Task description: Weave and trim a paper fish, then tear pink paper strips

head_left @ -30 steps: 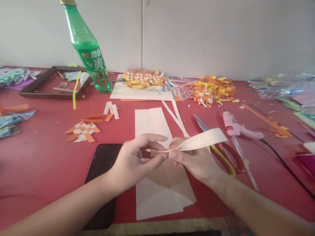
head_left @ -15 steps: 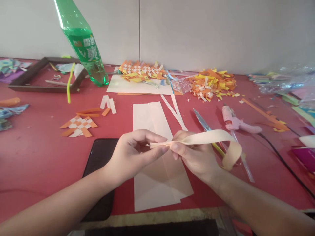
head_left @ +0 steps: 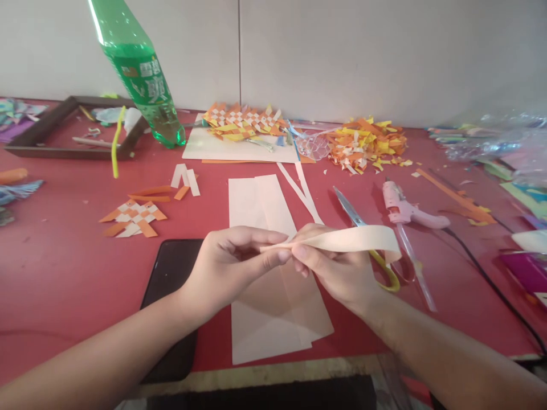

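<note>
Between both hands runs a cream paper strip, narrow and pinched at its left end, looping back over my right wrist. My left hand is closed, thumb and fingers on the strip's left end. Close beside it my right hand pinches the same strip with thumb and fingers. Beneath the hands lie white paper sheets, partly overlapping on the red table. Two thin white strips lie beyond my right hand. A pair of scissors with yellow handles is partly hidden by my right hand and the strip.
A black phone lies under my left forearm. Behind stand a green bottle and a dark frame. Woven orange-white paper lies left; a paper-piece heap sits at the back. A pink glue gun with a cord lies right.
The strip's free loop on the right has swung upward and toward the left, showing more of the scissors' yellow handle. Both hands keep their pinch. The view has shifted slightly.
</note>
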Motion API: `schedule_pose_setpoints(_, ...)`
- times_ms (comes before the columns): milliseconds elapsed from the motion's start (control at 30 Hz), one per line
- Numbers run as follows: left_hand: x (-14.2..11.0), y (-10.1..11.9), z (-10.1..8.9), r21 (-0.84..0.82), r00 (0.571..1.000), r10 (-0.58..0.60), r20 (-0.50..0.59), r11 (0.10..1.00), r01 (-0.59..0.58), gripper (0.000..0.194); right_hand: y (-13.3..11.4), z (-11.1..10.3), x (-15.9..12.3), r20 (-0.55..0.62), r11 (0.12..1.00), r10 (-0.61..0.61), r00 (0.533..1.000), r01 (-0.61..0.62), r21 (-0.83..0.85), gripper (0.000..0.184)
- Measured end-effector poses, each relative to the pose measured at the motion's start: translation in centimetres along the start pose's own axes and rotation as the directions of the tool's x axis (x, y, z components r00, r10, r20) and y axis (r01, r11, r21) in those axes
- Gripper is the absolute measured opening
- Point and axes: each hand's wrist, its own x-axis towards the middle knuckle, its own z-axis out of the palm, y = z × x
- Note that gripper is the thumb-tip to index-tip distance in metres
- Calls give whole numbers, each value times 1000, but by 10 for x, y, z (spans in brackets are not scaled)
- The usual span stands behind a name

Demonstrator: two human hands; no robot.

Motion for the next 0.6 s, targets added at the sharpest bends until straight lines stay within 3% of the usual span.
schedule_pose_setpoints(133, 0, 0, 0, 39, 999, -2, 33, 999, 0, 10, 0, 3, -1, -47, 1000, -16, 999, 17, 8, 22)
schedule_pose_setpoints(333, 0, 1, 0, 67, 1000, -23, 5, 997, 22, 5, -2, 5, -2, -86, 993, -93, 992, 86, -84, 26)
schedule_pose_setpoints(600, 3, -1, -1, 39, 993, -103, -51, 994, 105, 14, -2, 6, 0, -77, 1000, -3, 997, 2, -3, 22)
